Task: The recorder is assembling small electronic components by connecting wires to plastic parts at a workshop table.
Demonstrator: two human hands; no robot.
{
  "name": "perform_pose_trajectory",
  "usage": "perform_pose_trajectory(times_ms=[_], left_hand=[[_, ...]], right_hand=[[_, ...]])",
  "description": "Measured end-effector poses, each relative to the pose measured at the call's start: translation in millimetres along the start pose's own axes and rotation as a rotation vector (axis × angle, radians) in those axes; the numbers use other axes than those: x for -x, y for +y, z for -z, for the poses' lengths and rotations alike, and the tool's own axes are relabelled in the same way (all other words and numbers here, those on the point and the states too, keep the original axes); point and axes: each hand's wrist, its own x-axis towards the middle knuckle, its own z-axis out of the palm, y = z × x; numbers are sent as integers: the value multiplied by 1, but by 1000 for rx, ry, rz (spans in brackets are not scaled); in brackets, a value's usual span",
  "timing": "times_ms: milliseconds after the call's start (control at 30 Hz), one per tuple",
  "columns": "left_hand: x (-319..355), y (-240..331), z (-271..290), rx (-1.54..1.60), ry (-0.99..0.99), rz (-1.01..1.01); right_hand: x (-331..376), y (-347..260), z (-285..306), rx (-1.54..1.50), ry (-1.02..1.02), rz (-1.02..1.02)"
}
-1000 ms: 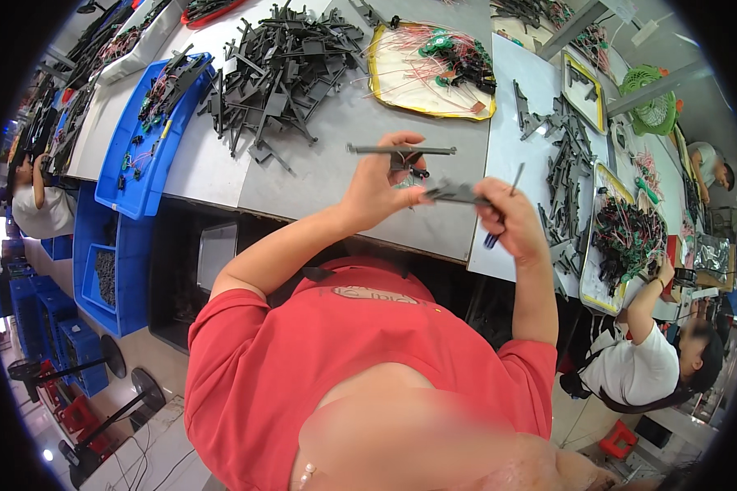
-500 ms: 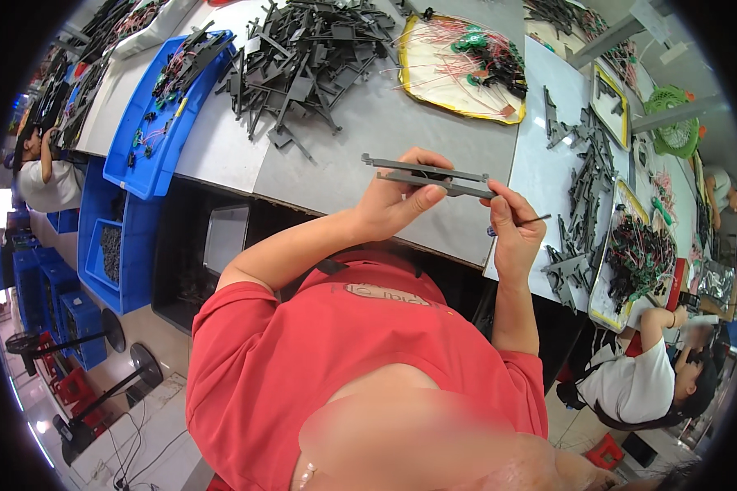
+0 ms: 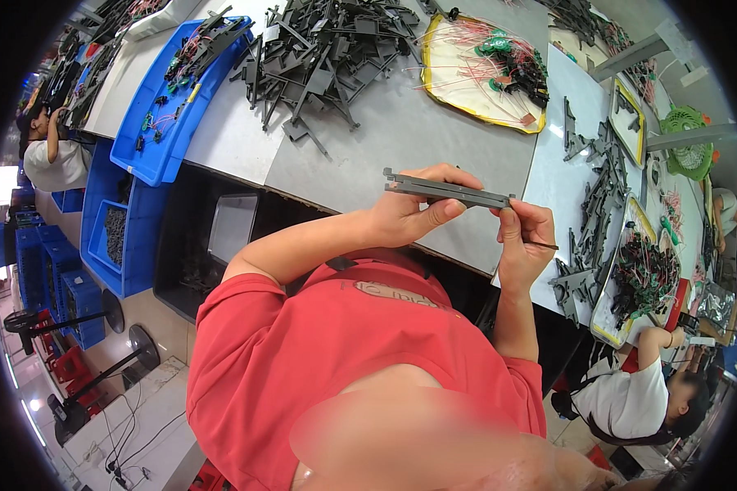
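Grey plastic bar (image 3: 446, 190) mid-frame, above counter (image 3: 401, 139) edge. Left hand (image 3: 413, 214) grip closed around bar middle. Right hand (image 3: 522, 245) pinches bar's right end, thin dark tool (image 3: 540, 244) in fingers.

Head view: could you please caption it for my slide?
Both hands, left hand and right hand, hold a grey plastic strip above the workbench.

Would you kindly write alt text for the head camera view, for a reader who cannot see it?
A person in a red shirt holds a long grey plastic strip level between the left hand and right hand, above a grey workbench. Behind lie a pile of dark plastic parts, a blue tray and a yellow tray of wired pieces.
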Motion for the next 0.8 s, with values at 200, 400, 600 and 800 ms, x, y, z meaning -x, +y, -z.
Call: perform_pose_trajectory(times_ms=[200, 400, 600, 800], left_hand=[[0, -1, 0, -3, -20, -17], [3, -3, 1, 43, -25, 19], [0, 2, 2, 163, -68, 72], [-1, 6, -2, 166, -63, 114]], right_hand=[[4, -3, 1, -24, 28, -27], [9, -1, -1, -52, 22, 8], [10, -3, 2, -56, 18, 21], [11, -3, 5, -27, 28, 45]])
